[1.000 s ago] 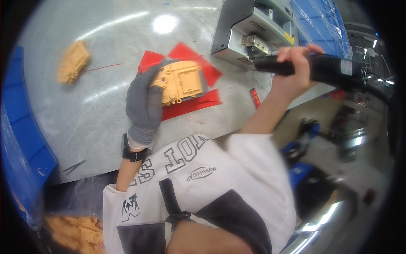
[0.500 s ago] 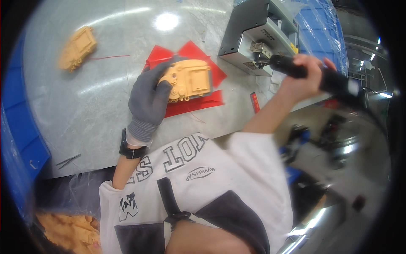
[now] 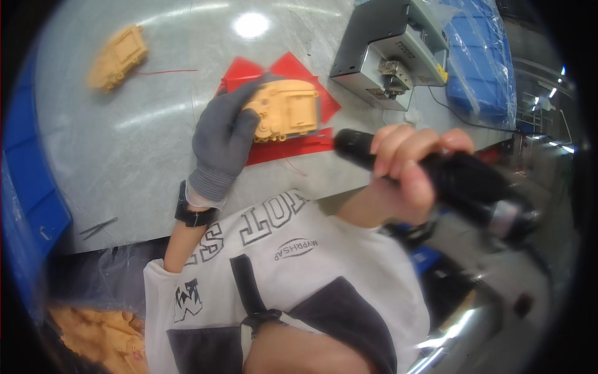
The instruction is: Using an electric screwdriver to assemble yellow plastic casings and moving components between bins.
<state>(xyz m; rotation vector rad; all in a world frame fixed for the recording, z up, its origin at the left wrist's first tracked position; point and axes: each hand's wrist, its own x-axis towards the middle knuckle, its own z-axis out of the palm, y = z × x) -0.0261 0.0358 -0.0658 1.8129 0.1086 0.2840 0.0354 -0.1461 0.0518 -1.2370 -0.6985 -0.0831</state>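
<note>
In a grey knitted glove, my left hand [image 3: 225, 128] grips an orange-yellow moulded plastic housing [image 3: 288, 111] by its left side, above red sheets [image 3: 299, 147] on the table. The housing's ribbed, recessed face is turned up toward me. My bare right hand [image 3: 411, 165] is wrapped round a black cylindrical power screwdriver [image 3: 458, 181], blurred by motion. The tool's front end points left and is a little to the right of the housing, apart from it. Its tip is not clear enough to make out.
A second orange-yellow housing [image 3: 121, 57] lies at the far left, beside a thin red strip [image 3: 168, 71]. The grey and silver machine [image 3: 389, 59] stands at the back right, before blue bins [image 3: 476, 75]. Tweezers [image 3: 98, 229] lie near the left front edge; more orange parts [image 3: 99, 333] are below.
My right hand has brought the power screwdriver from the machine's front leftward and nearer to me, toward the housing. My left hand still holds the housing in nearly the same place.
</note>
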